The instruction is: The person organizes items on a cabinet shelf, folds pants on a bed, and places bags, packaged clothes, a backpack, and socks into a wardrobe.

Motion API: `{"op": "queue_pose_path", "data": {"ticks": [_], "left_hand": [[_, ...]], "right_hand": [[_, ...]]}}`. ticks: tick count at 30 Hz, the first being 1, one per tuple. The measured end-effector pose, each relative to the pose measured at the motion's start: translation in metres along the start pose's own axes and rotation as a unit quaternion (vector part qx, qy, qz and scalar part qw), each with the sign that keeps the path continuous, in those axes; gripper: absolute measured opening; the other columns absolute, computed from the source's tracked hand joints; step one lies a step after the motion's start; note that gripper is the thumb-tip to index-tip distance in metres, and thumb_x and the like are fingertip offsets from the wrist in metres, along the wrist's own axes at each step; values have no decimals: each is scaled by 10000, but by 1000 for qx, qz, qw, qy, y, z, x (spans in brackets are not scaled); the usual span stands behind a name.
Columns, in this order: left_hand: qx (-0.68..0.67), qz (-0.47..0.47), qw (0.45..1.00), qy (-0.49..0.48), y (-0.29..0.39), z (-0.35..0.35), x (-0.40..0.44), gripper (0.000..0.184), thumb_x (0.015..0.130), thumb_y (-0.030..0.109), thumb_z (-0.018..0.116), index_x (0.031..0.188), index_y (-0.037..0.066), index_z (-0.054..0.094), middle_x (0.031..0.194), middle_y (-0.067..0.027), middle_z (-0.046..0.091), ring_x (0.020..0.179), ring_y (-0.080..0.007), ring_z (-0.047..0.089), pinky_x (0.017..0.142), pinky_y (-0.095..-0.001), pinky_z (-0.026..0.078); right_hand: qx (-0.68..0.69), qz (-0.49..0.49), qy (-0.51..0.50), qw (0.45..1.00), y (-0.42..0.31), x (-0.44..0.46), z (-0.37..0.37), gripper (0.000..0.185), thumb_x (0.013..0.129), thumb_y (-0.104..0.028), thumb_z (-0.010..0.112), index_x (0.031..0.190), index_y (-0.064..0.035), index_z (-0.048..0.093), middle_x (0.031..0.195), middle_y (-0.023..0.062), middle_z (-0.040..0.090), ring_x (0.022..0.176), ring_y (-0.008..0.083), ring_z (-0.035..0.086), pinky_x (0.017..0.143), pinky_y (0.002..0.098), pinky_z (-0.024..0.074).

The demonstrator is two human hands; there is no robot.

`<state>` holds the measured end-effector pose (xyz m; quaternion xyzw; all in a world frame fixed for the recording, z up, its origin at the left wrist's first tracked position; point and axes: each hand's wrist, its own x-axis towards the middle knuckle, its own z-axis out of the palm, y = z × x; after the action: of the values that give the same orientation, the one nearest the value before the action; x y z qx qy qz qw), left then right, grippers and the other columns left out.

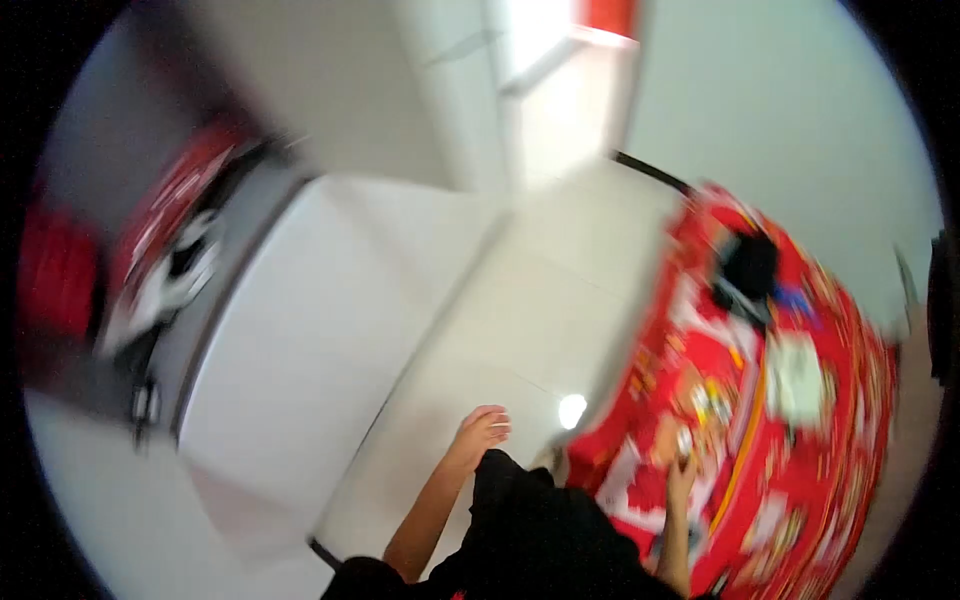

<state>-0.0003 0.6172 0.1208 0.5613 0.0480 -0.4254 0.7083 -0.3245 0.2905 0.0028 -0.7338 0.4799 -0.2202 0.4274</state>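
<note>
My left hand (483, 436) hangs over the pale floor, beside the black clothing on my body. Its fingers are loosely stretched, with nothing visible in them. Over the red patterned cloth (655, 345) on the right, my right hand (681, 478) has its fingers around a small white object (684, 441), too blurred to name. Just beyond that hand lies a blurred cluster of small yellow and white items (712, 402). A pale green, roughly square thing (796, 380) rests farther right on the same cloth.
A black item (748, 265) lies at the cloth's far end. On the left stands a large white, flat-topped surface (300, 320). Behind it are blurred red and white things (165, 260). Tiled floor (520, 300) runs between both sides toward a bright opening (565, 110).
</note>
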Motion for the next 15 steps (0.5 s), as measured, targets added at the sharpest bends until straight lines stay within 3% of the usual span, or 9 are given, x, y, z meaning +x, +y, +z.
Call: {"op": "queue_pose_path", "data": {"ticks": [2, 4, 5, 6, 11, 15], "left_hand": [[-65, 58, 992, 89, 23, -31, -26, 271, 941, 212, 527, 1154, 44, 528, 1023, -92, 592, 920, -195, 601, 807, -310, 503], [-114, 88, 979, 146, 43, -66, -66, 298, 938, 227, 544, 1171, 42, 523, 1045, -89, 590, 945, -191, 601, 817, -315, 505], [-122, 131, 970, 164, 58, -85, -79, 263, 945, 226, 531, 1147, 57, 539, 1027, -84, 593, 925, -183, 596, 811, -303, 498], [-121, 173, 962, 172, 77, -97, -95, 233, 952, 224, 519, 1124, 71, 554, 1009, -78, 596, 906, -175, 591, 804, -291, 491], [-121, 275, 897, 324, 113, -213, -173, 261, 947, 221, 519, 1137, 43, 539, 1005, -76, 595, 938, -186, 608, 832, -313, 500], [-137, 323, 843, 408, 135, -279, -210, 219, 931, 188, 524, 1099, 49, 544, 982, -74, 601, 907, -177, 606, 824, -319, 501]], "right_hand": [[192, -5, -183, 964, -44, 35, 71, 120, 918, -133, 546, 974, -27, 547, 810, 43, 549, 747, 138, 518, 701, 287, 453], [168, -107, -307, 930, -92, 52, 136, 79, 920, -104, 553, 957, -36, 543, 803, 25, 546, 746, 106, 521, 671, 252, 454], [204, -30, -375, 904, -175, 36, 162, 104, 922, -119, 565, 941, -21, 534, 793, 27, 547, 742, 102, 524, 663, 243, 456], [223, -61, -439, 868, -189, 42, 197, 126, 931, -137, 561, 937, -15, 532, 791, 29, 549, 741, 110, 524, 677, 258, 461], [179, -159, -558, 795, -385, -50, 331, 84, 932, -90, 530, 929, -7, 538, 794, 34, 553, 756, 116, 533, 737, 273, 477], [197, -256, -668, 670, -525, -167, 425, 68, 910, -42, 547, 959, 5, 555, 856, 27, 577, 810, 90, 547, 767, 241, 465]]}}
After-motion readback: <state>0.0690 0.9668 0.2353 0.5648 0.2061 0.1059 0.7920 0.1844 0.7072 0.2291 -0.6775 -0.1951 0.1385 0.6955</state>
